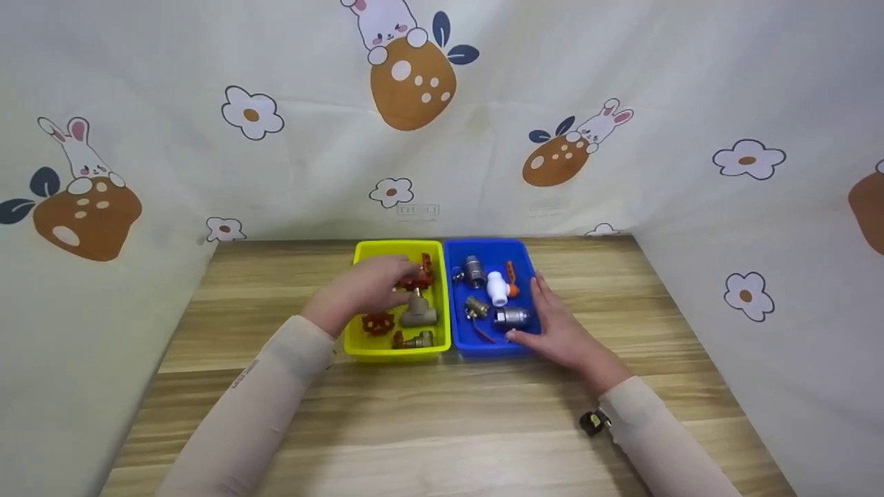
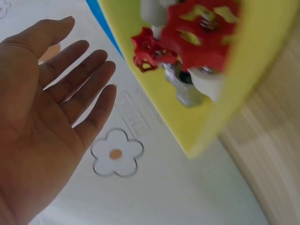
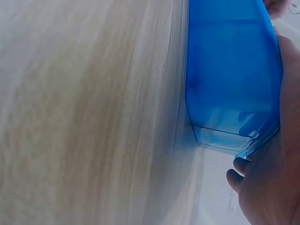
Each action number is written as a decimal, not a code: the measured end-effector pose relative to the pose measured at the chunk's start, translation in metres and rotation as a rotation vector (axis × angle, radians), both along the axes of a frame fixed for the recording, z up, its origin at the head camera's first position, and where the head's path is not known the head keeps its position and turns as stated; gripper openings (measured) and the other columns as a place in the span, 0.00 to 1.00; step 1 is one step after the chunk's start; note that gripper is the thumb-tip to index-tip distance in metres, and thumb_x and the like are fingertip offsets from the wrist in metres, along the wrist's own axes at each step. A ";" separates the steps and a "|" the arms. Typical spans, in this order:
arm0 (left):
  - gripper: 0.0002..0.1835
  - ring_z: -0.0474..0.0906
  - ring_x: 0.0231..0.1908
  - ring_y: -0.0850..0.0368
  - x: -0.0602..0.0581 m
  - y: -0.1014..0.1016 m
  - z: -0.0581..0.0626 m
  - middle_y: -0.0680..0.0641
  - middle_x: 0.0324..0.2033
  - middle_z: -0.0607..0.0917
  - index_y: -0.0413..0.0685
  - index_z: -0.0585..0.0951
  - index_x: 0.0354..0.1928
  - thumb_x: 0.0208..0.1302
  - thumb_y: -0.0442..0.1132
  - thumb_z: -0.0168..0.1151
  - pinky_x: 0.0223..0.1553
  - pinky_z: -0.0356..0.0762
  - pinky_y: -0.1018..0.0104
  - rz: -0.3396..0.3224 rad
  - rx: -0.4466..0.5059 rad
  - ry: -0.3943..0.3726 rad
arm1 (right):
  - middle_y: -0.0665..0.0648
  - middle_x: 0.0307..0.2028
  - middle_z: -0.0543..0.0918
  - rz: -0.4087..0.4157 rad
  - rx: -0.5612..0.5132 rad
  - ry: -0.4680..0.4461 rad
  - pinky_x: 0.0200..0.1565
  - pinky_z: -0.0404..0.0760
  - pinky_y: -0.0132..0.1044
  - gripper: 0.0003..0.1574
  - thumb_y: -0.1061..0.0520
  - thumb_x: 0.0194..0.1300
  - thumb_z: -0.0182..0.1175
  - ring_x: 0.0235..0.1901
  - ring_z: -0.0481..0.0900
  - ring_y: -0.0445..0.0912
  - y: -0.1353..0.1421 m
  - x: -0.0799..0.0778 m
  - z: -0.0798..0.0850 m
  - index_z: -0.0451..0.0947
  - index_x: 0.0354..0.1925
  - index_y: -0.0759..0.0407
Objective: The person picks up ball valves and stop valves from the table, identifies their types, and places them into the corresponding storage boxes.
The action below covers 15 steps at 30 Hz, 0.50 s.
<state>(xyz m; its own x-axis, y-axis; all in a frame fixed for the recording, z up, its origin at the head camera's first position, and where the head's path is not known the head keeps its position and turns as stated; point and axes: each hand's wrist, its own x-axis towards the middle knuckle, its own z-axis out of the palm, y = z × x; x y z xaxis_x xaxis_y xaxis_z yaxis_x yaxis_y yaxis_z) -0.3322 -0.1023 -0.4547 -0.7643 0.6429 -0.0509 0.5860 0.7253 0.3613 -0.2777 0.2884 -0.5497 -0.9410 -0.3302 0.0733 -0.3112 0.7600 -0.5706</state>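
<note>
My left hand (image 1: 373, 284) hovers over the yellow bin (image 1: 397, 355); in the left wrist view its fingers are spread, the palm bare. Beneath it lie valves with red handwheels, one red handwheel (image 1: 378, 323) near the left wall and a grey tee-shaped valve (image 1: 418, 314) in the middle. My right hand (image 1: 561, 335) rests along the right rim of the blue bin (image 1: 490, 351), thumb reaching over its front corner. In this bin sit a white valve with an orange handle (image 1: 497, 288), metal valves (image 1: 512, 317) and a small brass valve (image 1: 476, 306).
Both bins stand side by side on a wooden table (image 1: 414, 421), near its back edge. A printed curtain (image 1: 311, 166) with rabbits and flowers hangs behind and at both sides. On the right sleeve sits a small black device (image 1: 592, 422).
</note>
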 end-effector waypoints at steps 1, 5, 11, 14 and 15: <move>0.20 0.83 0.59 0.43 0.001 -0.006 -0.002 0.43 0.59 0.88 0.45 0.84 0.67 0.78 0.42 0.71 0.69 0.79 0.45 0.013 0.024 -0.009 | 0.64 0.90 0.37 0.001 -0.004 0.000 0.82 0.51 0.66 0.79 0.28 0.69 0.72 0.87 0.42 0.67 0.000 0.000 0.000 0.38 0.90 0.64; 0.20 0.82 0.61 0.43 0.009 -0.029 -0.009 0.45 0.61 0.87 0.47 0.84 0.67 0.78 0.43 0.71 0.71 0.77 0.43 0.086 0.124 -0.076 | 0.64 0.90 0.38 0.000 -0.013 0.001 0.82 0.52 0.67 0.78 0.29 0.69 0.73 0.86 0.42 0.67 0.000 -0.001 0.000 0.39 0.90 0.64; 0.23 0.81 0.64 0.38 0.026 -0.053 -0.022 0.42 0.63 0.85 0.45 0.84 0.67 0.78 0.46 0.72 0.71 0.76 0.38 0.189 0.184 -0.087 | 0.63 0.90 0.38 -0.006 -0.017 -0.012 0.82 0.51 0.67 0.76 0.33 0.70 0.74 0.87 0.43 0.67 0.002 0.000 -0.002 0.39 0.90 0.65; 0.26 0.79 0.68 0.38 0.032 -0.060 -0.029 0.40 0.66 0.84 0.42 0.82 0.69 0.77 0.47 0.73 0.72 0.74 0.37 0.218 0.193 -0.056 | 0.61 0.90 0.37 -0.007 -0.062 -0.038 0.82 0.49 0.67 0.74 0.36 0.72 0.73 0.87 0.41 0.66 0.005 -0.001 -0.002 0.39 0.90 0.63; 0.26 0.78 0.69 0.38 0.034 -0.061 -0.031 0.40 0.67 0.83 0.43 0.82 0.70 0.77 0.48 0.73 0.73 0.74 0.37 0.234 0.202 -0.053 | 0.61 0.90 0.37 -0.007 -0.082 -0.046 0.82 0.49 0.67 0.72 0.36 0.74 0.72 0.87 0.41 0.66 0.007 0.000 -0.002 0.39 0.90 0.63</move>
<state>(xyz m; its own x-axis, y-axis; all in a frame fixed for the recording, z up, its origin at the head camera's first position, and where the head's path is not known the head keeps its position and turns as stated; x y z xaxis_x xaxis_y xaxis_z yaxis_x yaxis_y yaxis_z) -0.2981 -0.1637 -0.4857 -0.8923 0.4511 0.0163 0.3882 0.7485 0.5376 -0.2781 0.2956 -0.5519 -0.9464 -0.3180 0.0566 -0.2778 0.7120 -0.6449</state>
